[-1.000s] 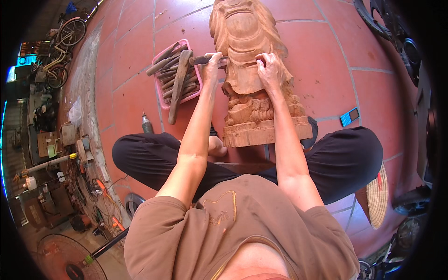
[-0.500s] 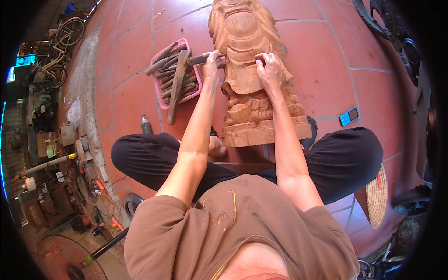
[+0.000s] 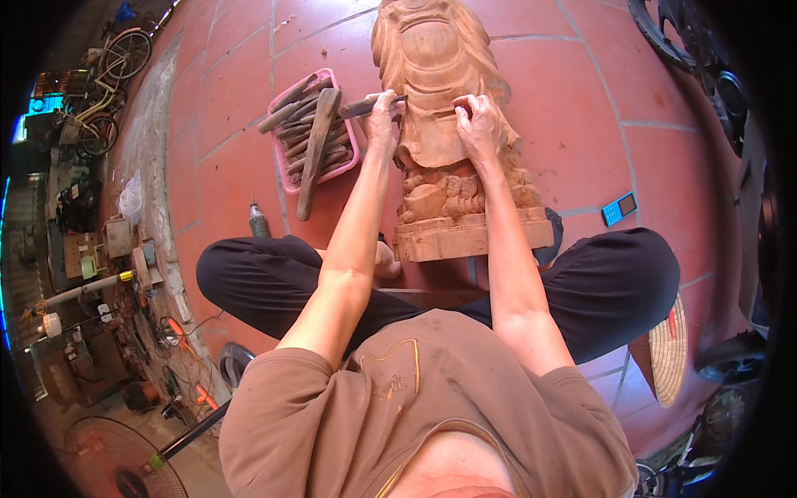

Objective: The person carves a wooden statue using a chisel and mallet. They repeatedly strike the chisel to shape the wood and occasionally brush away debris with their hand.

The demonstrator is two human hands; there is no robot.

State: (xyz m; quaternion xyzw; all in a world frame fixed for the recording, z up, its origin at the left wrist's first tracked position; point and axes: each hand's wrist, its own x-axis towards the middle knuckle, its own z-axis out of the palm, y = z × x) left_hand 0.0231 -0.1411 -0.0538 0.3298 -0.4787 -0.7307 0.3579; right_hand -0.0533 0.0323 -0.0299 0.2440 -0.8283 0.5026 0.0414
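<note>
A carved wooden statue (image 3: 432, 50) of a robed figure lies on its back on the tiled floor, its stepped base toward me. At the statue's left edge, my left hand (image 3: 382, 124) is closed around a carving chisel (image 3: 357, 109), whose dark handle sticks out to the left and whose blade end reaches the wood. My right hand (image 3: 481, 129) rests on the statue's right side with fingers bent and pinched; what they hold, if anything, is too small to tell. Left of the statue, a pink basket (image 3: 286, 178) holds several wood-handled chisels (image 3: 299, 137), with a long wooden mallet (image 3: 317, 158) lying across it.
A rotary tool (image 3: 259, 222) lies by my left knee, a blue phone (image 3: 618, 209) by my right. A woven hat (image 3: 667, 353) sits behind my right leg. Bicycles (image 3: 124, 56), tools and a fan (image 3: 124, 465) line the left side; motorbike wheels (image 3: 664, 33) stand at right.
My left hand has shifted very slightly to the right with the chisel, whose angle has tilted a little. My right hand stays in nearly the same place on the statue.
</note>
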